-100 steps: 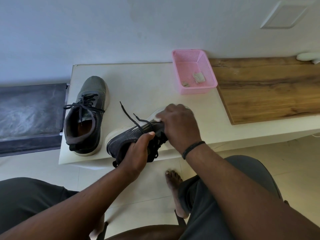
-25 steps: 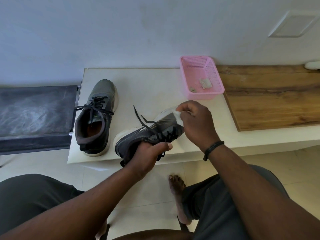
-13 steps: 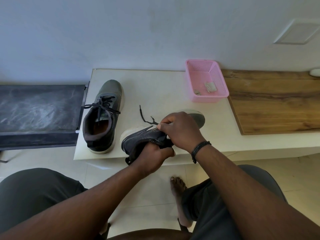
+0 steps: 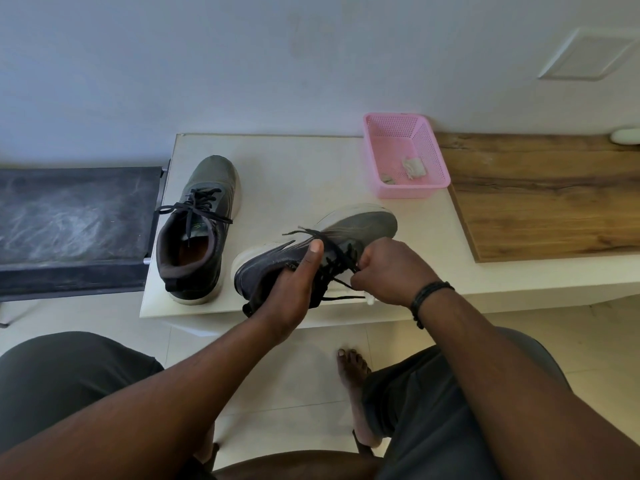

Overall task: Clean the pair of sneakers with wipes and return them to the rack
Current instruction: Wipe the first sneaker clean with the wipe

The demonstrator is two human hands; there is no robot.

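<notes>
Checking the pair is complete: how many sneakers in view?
2. One sneaker stands upright on the white table, left; the other sneaker is tipped on its side, gripped by the left hand. None seem hidden.

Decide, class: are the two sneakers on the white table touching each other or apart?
Apart. The head view shows a strip of bare white table between the upright sneaker and the tilted sneaker gripped by the left hand.
</notes>
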